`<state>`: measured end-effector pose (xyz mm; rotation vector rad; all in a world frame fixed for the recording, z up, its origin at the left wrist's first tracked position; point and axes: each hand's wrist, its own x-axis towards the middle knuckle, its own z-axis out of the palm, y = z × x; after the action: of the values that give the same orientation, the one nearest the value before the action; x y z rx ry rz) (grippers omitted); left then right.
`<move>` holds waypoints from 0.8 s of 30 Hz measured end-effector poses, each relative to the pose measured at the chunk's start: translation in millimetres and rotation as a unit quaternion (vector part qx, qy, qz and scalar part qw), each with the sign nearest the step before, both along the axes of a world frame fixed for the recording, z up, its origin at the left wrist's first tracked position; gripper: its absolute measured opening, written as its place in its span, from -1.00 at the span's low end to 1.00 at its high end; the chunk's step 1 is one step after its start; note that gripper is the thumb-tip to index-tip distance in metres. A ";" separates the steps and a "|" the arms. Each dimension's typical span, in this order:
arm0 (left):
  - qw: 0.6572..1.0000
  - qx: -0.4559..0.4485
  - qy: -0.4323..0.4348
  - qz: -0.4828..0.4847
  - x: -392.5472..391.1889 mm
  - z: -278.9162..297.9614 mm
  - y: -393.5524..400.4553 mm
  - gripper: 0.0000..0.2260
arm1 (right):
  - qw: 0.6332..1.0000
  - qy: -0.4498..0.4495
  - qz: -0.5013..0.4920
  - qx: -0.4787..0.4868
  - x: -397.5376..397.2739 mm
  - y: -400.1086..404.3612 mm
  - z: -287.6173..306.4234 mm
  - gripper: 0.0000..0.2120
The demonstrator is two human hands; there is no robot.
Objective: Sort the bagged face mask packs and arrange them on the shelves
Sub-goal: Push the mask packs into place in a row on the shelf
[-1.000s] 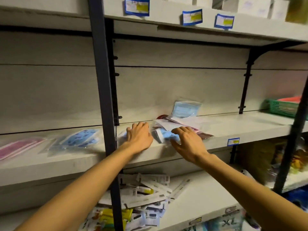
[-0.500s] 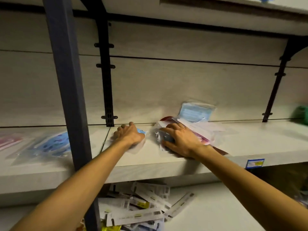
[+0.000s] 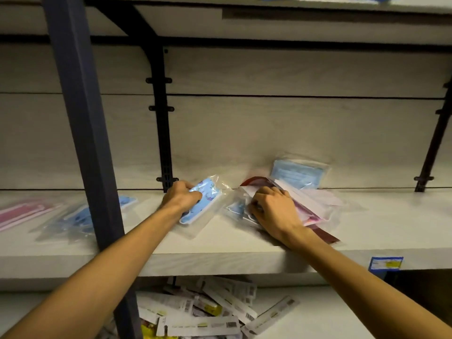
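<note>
My left hand (image 3: 180, 198) grips a bagged blue patterned mask pack (image 3: 205, 204), tilted up off the white shelf (image 3: 220, 255). My right hand (image 3: 274, 211) rests curled on a loose pile of bagged mask packs (image 3: 315, 206), its fingers pinching a clear bag with a blue mask (image 3: 236, 207) at the pile's left edge. A plain blue mask pack (image 3: 297, 173) leans against the back wall behind the pile. More blue patterned packs (image 3: 78, 216) and pink packs (image 3: 22, 214) lie flat at the shelf's left.
A dark metal upright (image 3: 83, 133) crosses the view in front of my left forearm. Black brackets (image 3: 162, 118) run up the back wall. Several carded items (image 3: 215, 311) lie heaped on the lower shelf. A blue price label (image 3: 385, 263) sticks to the shelf edge.
My left hand has lifted the blue patterned pack, tilting it up from the shelf. My right hand stays on the pile. The camera has moved closer.
</note>
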<state>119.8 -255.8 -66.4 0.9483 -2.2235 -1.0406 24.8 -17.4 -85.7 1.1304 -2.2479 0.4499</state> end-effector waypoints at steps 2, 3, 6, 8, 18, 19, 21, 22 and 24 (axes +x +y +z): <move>1.000 0.008 0.020 0.015 3.9 7.0 1.7 -0.92 | 0.999 0.009 0.010 -0.043 2.3 3.0 1.1 -0.82; 0.999 0.020 0.033 0.018 5.9 10.3 3.0 -0.94 | 0.998 0.021 0.014 -0.065 4.2 3.4 2.0 -0.83; 0.996 0.065 0.063 0.008 15.1 18.7 8.2 -0.92 | 0.992 0.044 0.045 -0.109 10.2 7.2 8.1 -0.85; 0.995 0.073 0.063 0.005 23.3 24.3 13.0 -0.91 | 0.993 0.061 0.065 -0.079 11.7 11.9 12.7 -0.80; 0.987 0.059 0.132 0.070 51.0 25.8 32.1 -0.81 | 0.994 -0.054 0.053 0.073 31.7 25.8 1.2 -0.49; 0.983 0.083 0.149 0.062 52.8 23.0 37.2 -0.80 | 0.994 -0.071 0.048 0.068 32.1 26.4 1.0 -0.54; 0.980 0.107 0.161 0.047 57.0 17.0 47.7 -0.83 | 0.993 -0.084 0.044 0.072 32.4 26.2 0.7 -0.60; 0.981 0.115 0.154 0.038 59.2 14.2 52.9 -0.82 | 0.993 -0.083 0.041 0.076 33.0 25.7 0.8 -0.62; 0.983 0.129 0.132 0.022 64.1 10.6 63.2 -0.74 | 0.994 -0.079 0.034 0.070 34.7 25.0 0.4 -0.69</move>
<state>183.9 -192.6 -55.8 0.8997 -1.8758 -1.3715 59.5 7.6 -85.3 1.2861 -2.4149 0.4294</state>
